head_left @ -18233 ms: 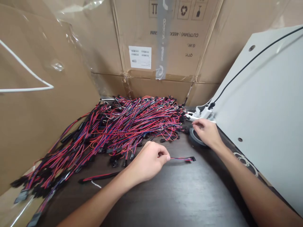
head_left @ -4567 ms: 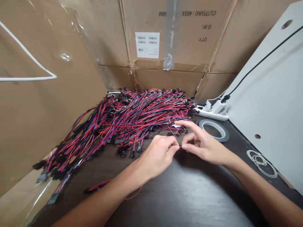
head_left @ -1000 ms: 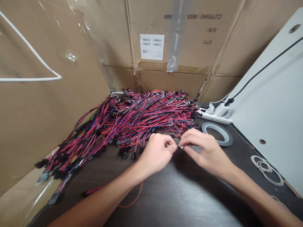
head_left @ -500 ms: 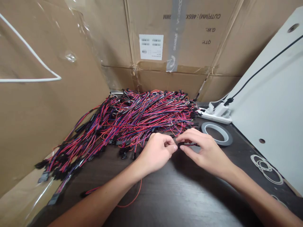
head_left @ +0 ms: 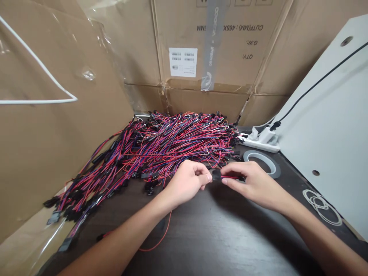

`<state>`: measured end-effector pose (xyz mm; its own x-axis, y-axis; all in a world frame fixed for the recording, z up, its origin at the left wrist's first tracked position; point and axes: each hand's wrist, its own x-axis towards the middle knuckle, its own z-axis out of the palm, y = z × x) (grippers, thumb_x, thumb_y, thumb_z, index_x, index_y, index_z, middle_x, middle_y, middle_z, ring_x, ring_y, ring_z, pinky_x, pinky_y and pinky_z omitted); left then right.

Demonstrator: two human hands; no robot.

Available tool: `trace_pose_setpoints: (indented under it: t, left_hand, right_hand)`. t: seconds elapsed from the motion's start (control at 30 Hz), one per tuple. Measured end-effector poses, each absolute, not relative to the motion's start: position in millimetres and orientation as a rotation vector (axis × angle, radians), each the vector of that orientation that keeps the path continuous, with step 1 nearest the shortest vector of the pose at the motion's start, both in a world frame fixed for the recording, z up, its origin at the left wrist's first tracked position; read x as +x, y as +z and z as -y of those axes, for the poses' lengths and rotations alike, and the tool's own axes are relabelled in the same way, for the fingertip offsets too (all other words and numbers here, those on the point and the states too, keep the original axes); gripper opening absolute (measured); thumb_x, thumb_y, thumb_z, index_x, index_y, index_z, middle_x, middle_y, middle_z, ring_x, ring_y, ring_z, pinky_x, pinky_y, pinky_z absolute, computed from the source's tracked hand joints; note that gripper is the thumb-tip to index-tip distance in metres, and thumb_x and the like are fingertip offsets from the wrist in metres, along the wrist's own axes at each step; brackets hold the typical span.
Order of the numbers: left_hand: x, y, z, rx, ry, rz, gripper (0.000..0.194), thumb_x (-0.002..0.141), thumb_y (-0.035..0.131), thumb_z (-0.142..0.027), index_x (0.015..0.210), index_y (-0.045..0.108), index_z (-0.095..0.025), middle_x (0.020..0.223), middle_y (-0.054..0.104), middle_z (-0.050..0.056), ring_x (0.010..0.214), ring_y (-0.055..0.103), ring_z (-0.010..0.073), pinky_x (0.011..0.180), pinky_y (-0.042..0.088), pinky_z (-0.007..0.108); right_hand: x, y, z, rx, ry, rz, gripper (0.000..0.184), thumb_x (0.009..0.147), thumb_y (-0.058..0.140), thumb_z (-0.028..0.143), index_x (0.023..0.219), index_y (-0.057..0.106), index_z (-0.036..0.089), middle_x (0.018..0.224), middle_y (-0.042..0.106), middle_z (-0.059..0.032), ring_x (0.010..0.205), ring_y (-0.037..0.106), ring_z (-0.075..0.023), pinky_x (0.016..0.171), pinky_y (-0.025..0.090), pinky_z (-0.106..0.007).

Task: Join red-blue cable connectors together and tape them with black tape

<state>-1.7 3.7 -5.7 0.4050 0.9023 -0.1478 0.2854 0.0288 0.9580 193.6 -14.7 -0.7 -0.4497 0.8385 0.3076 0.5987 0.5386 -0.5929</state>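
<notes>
Above the dark table, my two hands meet at a wire harness (head_left: pixel 232 177) with red and dark wires. My right hand (head_left: pixel 254 186) pinches it between thumb and fingers, and its wires run back under the palm. Between the hands shows a short, flat black piece (head_left: pixel 216 175) on the harness; whether it is tape or a connector I cannot tell. My left hand (head_left: pixel 188 182) is closed, thumb against curled fingers, at the left edge of that piece. One loose orange-red wire (head_left: pixel 165 235) curves over the table below my left forearm.
A big heap of red, blue and black wire harnesses (head_left: pixel 184 140) lies behind my hands and spreads left. A tape roll (head_left: pixel 263 163), a power strip (head_left: pixel 260 143) and a coiled pale cord (head_left: pixel 322 207) lie on the right. Cardboard (head_left: pixel 184 97) and a white panel (head_left: pixel 330 115) enclose the table.
My hands have drawn slightly apart, and more of the black piece shows between them. The left fingertips have shifted a little left. The view has tilted up slightly.
</notes>
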Motion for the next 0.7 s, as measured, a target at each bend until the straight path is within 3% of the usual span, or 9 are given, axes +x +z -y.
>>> trace_pose_setpoints:
  t: [0.33, 0.53, 0.7]
  left_hand:
    - [-2, -6, -2, 1.521, 0.648, -1.118, 0.013, 0.072, 0.056, -0.018, 0.061, 0.062, -0.014, 0.044, 0.049, -0.005, 0.038, 0.033, 0.0053, 0.043, 0.025, 0.02]
    - [0, -8, -2, 1.605, 0.626, -1.101, 0.015, 0.072, 0.056, -0.018, 0.059, 0.061, -0.013, 0.048, 0.051, -0.004, 0.046, 0.042, 0.0081, 0.049, 0.031, 0.022]
    - [0, -8, 0, 1.617, 0.612, -1.12, 0.015, 0.073, 0.057, -0.02, 0.06, 0.061, -0.013, 0.049, 0.051, -0.003, 0.046, 0.041, 0.0084, 0.049, 0.031, 0.022]
  right_hand:
    - [191, -1, 15, -1.173, 0.627, 2.181, 0.012, 0.083, 0.055, 0.018, 0.078, 0.066, 0.017, 0.062, 0.064, 0.0, 0.054, 0.056, -0.0129, 0.052, 0.044, -0.024]
    - [185, -3, 19, -1.171, 0.67, 2.139, 0.01, 0.079, 0.058, 0.017, 0.085, 0.067, 0.016, 0.064, 0.062, 0.0007, 0.054, 0.052, -0.0119, 0.051, 0.043, -0.023]
    - [182, -3, 19, -1.168, 0.696, 2.1, 0.009, 0.082, 0.056, 0.015, 0.076, 0.063, 0.018, 0.061, 0.058, 0.0023, 0.054, 0.048, -0.0114, 0.051, 0.039, -0.023]
